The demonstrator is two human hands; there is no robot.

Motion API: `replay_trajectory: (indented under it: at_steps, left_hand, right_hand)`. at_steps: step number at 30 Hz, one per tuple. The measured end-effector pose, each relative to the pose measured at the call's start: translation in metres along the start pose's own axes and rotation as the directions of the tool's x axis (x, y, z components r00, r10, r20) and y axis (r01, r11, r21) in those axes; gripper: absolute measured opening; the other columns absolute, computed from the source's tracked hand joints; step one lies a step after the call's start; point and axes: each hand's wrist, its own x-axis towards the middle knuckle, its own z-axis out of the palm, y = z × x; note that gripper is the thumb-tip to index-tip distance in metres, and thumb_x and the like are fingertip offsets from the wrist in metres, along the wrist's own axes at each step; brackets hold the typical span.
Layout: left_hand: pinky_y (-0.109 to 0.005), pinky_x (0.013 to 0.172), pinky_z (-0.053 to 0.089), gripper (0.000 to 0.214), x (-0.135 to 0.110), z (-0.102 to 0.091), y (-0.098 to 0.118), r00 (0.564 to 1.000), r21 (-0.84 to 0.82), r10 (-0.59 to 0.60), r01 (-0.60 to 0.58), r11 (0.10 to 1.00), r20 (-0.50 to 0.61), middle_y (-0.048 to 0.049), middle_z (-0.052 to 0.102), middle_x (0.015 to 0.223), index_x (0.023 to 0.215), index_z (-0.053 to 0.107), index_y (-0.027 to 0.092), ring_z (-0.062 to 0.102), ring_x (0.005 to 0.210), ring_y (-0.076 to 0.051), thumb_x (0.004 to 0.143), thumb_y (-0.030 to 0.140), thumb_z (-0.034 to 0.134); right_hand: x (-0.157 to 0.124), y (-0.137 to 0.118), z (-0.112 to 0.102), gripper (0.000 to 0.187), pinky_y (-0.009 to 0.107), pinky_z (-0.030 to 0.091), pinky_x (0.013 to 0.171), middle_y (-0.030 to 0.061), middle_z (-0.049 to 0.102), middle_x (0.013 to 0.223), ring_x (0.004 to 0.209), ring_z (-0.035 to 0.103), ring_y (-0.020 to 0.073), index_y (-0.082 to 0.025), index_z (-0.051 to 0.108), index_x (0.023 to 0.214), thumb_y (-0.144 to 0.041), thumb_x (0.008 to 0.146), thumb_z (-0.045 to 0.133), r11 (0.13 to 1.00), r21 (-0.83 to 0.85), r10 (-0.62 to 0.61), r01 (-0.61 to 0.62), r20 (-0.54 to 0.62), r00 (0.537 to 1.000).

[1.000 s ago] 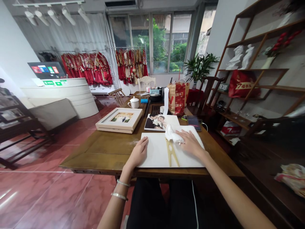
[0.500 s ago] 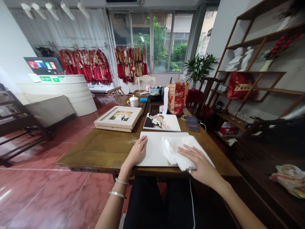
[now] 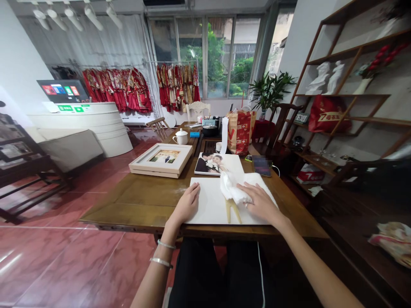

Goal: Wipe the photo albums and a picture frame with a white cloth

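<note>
A flat white board (image 3: 208,201) lies at the table's near edge. My left hand (image 3: 190,201) holds its left edge, fingers together along the side. Under my right hand (image 3: 260,203) is a bunched white cloth (image 3: 236,188), pressed onto the board's right half, with the fingers spread over it. Between the cloth and the board's near edge shows a yellowish forked shape (image 3: 233,209); its upper part is hidden by the cloth. Just beyond the board lies a photo panel of a couple (image 3: 208,164), partly covered by the cloth.
On the wooden table (image 3: 138,201), a pale framed picture (image 3: 160,158) lies at left. Behind are a white lidded cup (image 3: 181,137), a black bowl (image 3: 209,129) and a red-and-tan paper bag (image 3: 240,132). A phone (image 3: 261,164) with a cable lies at right.
My right hand has slid the cloth away from me and slightly left, up to the photo panel. The yellowish forked shape is now uncovered. My left hand stays at the board's edge.
</note>
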Motion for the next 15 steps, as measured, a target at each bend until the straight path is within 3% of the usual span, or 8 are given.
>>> replay_trajectory:
  at_steps: [5,8,11,15]
  left_hand:
    - [-0.040,0.109,0.028,0.042,0.000,0.003,-0.004,1.000,0.004,0.011,-0.011,1.000,-0.020,-0.0120,0.044,0.138,0.125,0.050,0.012,0.035,0.131,-0.022,0.088,0.021,0.032]
    - [-0.040,0.109,0.029,0.042,0.000,0.004,-0.005,0.999,-0.002,0.031,-0.031,1.000,-0.036,-0.0105,0.044,0.138,0.125,0.050,0.014,0.035,0.131,-0.022,0.088,0.020,0.032]
    - [-0.040,0.109,0.029,0.042,0.000,0.003,-0.004,0.999,-0.009,0.024,-0.024,1.000,-0.029,-0.0118,0.043,0.138,0.125,0.050,0.012,0.035,0.131,-0.023,0.089,0.022,0.032]
    - [-0.040,0.109,0.029,0.042,-0.001,0.001,-0.002,1.000,-0.011,0.017,-0.018,1.000,-0.023,-0.0138,0.044,0.138,0.124,0.051,0.010,0.035,0.131,-0.024,0.089,0.022,0.032]
  right_hand:
    - [-0.064,-0.024,-0.007,0.073,0.050,0.019,0.110,0.0008,0.046,0.136,0.130,0.032,0.0211,-0.027,0.043,0.131,-0.006,0.061,0.040,0.990,0.108,-0.093,0.095,-0.026,0.995]
    - [-0.081,-0.022,-0.012,0.075,0.050,0.021,0.110,-0.0016,0.049,0.133,0.130,0.034,0.0205,-0.030,0.046,0.129,-0.004,0.059,0.039,0.978,0.155,-0.140,0.140,-0.005,0.990]
    - [-0.069,-0.009,-0.013,0.072,0.049,0.023,0.109,-0.0001,0.050,0.132,0.129,0.034,0.0209,-0.027,0.050,0.126,-0.004,0.059,0.039,0.980,0.167,-0.109,0.111,-0.018,0.994]
    - [-0.026,0.012,-0.007,0.063,0.048,0.027,0.107,0.0027,0.051,0.132,0.128,0.036,0.0236,-0.025,0.053,0.124,-0.008,0.064,0.042,0.989,0.143,-0.037,0.040,-0.026,0.999]
